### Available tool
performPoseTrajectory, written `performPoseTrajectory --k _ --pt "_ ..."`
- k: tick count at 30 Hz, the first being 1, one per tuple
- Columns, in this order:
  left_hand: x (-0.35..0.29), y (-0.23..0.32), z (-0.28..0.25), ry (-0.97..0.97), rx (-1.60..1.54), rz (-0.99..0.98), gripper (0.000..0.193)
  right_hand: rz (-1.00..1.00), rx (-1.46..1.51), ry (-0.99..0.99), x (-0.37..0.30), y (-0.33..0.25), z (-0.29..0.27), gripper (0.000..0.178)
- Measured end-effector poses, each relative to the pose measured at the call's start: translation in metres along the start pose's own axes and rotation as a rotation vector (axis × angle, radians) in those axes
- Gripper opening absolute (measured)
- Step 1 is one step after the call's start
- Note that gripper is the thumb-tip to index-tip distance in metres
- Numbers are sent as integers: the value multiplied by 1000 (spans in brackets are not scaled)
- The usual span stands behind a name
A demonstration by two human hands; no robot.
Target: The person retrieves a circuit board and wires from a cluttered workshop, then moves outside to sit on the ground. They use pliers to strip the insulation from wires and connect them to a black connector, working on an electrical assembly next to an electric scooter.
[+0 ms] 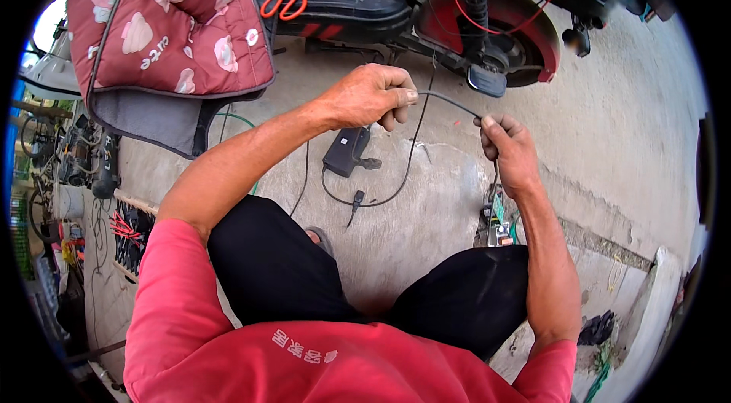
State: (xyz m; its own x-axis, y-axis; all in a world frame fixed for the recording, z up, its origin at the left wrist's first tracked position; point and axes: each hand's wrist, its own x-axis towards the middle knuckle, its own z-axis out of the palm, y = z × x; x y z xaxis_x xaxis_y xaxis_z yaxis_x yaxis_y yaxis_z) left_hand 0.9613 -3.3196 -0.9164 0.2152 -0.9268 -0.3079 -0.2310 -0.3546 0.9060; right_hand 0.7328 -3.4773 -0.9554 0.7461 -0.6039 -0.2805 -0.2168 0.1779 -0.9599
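Note:
My left hand (373, 95) is closed around one end of a thin black cable (449, 102). My right hand (506, 146) pinches the same cable a short way along, so a short length is stretched between both hands. More cable hangs down from my left hand and loops over the concrete ground to a small plug (356, 199). A black charger box (346, 150) lies on the ground just below my left hand. Both hands are held above my knees, in front of a scooter.
An electric scooter (487, 0) with a red rear fender and red wires stands ahead. Orange-handled scissors (284, 2) rest on its footboard. A red padded cover (171, 22) with pink shapes hangs at the left. Tools and parts (126, 232) lie at the left.

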Motion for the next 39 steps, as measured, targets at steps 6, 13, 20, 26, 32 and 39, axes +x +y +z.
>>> performPoseTrajectory --k 6,13,20,26,32,39 --pt "4 -2 4 -73 -107 42 27 -2 51 -25 -1 0 -1 27" --pt "1 6 11 -83 -64 86 29 -7 -12 -57 -1 1 1 28" --pt "10 -5 23 -130 157 213 25 -11 -32 -116 -5 5 4 26" --pt "13 -11 11 16 494 394 27 2 -143 -117 -7 0 9 26" --pt "-13 -76 -56 242 195 193 25 -12 -257 -33 -11 -3 8 25" --pt "-53 -127 -104 540 125 -42 21 27 -18 -12 -5 1 5 19"
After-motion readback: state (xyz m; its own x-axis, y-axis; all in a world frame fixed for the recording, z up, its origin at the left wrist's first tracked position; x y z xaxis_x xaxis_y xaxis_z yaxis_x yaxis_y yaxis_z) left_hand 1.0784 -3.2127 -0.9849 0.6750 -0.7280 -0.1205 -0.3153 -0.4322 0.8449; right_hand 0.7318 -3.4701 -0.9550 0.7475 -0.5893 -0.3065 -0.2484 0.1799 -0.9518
